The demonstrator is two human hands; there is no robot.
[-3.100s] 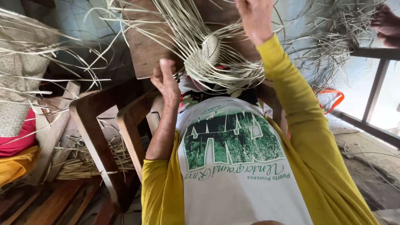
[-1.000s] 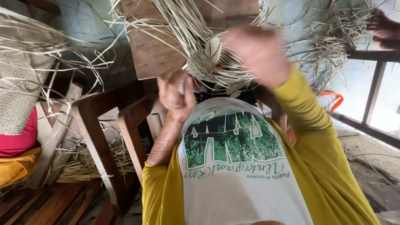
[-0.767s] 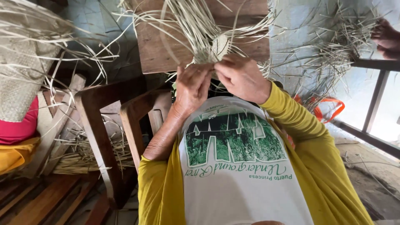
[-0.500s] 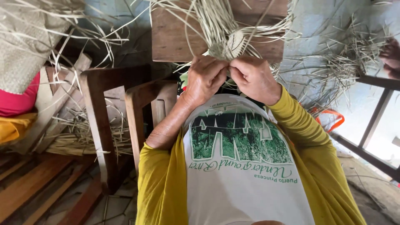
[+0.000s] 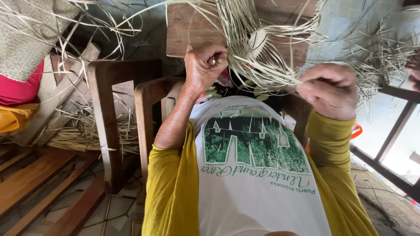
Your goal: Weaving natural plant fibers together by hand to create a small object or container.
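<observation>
A small woven start of pale straw (image 5: 257, 40) lies on a brown wooden board (image 5: 188, 30), with many loose strands fanning out from it. My left hand (image 5: 204, 65) is closed at the near edge of the weave, pinching strands there. Out to the right of the weave, my right hand (image 5: 330, 89) is shut on a thin straw strand (image 5: 280, 79) that runs taut back to it. Both arms wear yellow sleeves over a white shirt with a green print.
A wooden chair frame (image 5: 118, 109) stands to my left, with a bundle of straw (image 5: 83, 135) behind it. A woven mat (image 5: 26, 39) and red and yellow cloth (image 5: 19, 96) lie at far left. More loose straw (image 5: 376, 52) and another person's hand (image 5: 413, 70) are at right, beside a dark rail (image 5: 389, 157).
My right hand has left the weave and pulled a strand out to the right. My left hand has stayed pinching at the weave. The view has drifted left.
</observation>
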